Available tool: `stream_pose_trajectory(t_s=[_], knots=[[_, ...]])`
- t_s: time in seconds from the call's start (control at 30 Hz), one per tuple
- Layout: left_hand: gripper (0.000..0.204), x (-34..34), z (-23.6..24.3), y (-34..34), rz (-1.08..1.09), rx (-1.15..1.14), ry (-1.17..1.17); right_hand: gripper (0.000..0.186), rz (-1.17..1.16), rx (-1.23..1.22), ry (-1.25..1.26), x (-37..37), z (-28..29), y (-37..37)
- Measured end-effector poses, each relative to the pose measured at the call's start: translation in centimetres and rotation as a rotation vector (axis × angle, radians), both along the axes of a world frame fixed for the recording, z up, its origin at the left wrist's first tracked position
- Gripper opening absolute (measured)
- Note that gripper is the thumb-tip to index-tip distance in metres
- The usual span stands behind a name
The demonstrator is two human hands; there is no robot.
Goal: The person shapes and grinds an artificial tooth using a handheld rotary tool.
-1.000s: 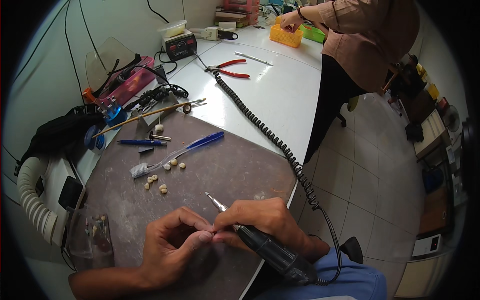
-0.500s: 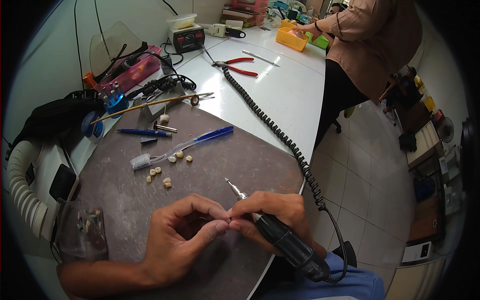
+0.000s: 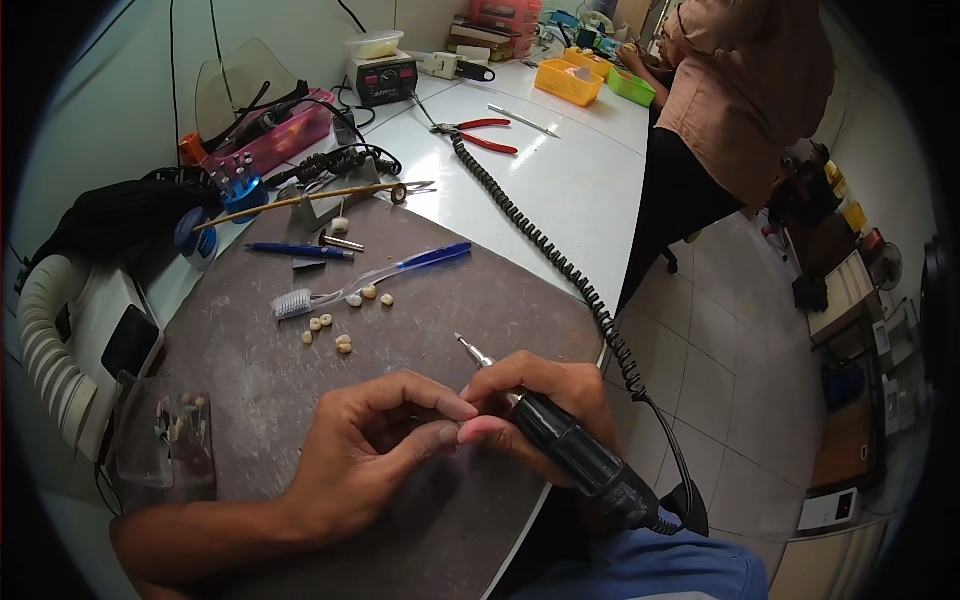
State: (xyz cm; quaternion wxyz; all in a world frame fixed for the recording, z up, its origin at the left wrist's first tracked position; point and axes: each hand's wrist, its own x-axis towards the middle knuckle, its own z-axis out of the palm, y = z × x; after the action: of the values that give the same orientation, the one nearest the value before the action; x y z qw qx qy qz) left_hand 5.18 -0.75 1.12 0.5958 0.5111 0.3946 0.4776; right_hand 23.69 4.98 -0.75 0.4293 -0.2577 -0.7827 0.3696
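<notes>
My right hand (image 3: 550, 400) grips a black rotary handpiece (image 3: 585, 455), its thin metal tip (image 3: 468, 347) pointing up and left over the board. Close against it, my left hand (image 3: 375, 445) is closed in a pinch, thumb and index finger meeting the right fingertips. Whatever sits between the fingertips is too small and covered to make out. Beyond the hands lie several small cream tooth-shaped pieces (image 3: 344, 345) on the brown work board (image 3: 250, 390). A toothbrush (image 3: 400, 268) with a clear and blue handle rests just behind them.
The handpiece's coiled cord (image 3: 520, 225) runs to a dark control box (image 3: 383, 78). Red-handled pliers (image 3: 487, 134), a blue pen (image 3: 300, 250) and a wooden stick (image 3: 300, 203) lie farther back. At left are a ribbed hose (image 3: 55, 350) and a clear box (image 3: 165, 435). Another person (image 3: 730, 100) stands far right.
The fingertips have shifted slightly against each other, and the handpiece is tilted a little differently. The whole view has moved a bit. The other person's arm has moved back behind the baskets.
</notes>
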Motion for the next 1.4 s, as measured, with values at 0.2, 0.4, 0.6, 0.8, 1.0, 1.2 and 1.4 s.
stream_pose_trajectory(t_s=[0.2,0.4,0.6,0.8,1.0,1.2,1.4], knots=[[0.012,-0.4,-0.2,0.2,-0.074,0.042,0.010,0.033,0.018,-0.049,-0.046,0.4,0.4,0.0],[0.014,-0.4,-0.4,0.4,-0.100,0.019,-0.014,0.035,0.032,-0.078,-0.036,0.5,-0.1,0.2],[0.010,0.1,0.2,0.1,-0.104,-0.014,0.012,0.033,0.078,-0.043,-0.035,1.0,0.4,0.0],[0.011,-0.4,-0.4,0.1,0.025,-0.059,-0.013,0.031,0.025,-0.033,0.001,0.0,-0.1,0.1],[0.017,-0.7,-0.5,1.2,0.086,-0.077,-0.137,0.047,-0.071,-0.019,0.279,0.5,-0.7,0.2],[0.022,-1.3,-0.5,0.7,0.039,-0.133,-0.231,0.045,-0.124,0.588,0.224,1.3,-0.9,0.8],[0.021,-1.0,-1.1,0.6,0.034,-0.097,-0.234,0.036,-0.038,0.585,0.169,1.0,-1.3,-0.5]])
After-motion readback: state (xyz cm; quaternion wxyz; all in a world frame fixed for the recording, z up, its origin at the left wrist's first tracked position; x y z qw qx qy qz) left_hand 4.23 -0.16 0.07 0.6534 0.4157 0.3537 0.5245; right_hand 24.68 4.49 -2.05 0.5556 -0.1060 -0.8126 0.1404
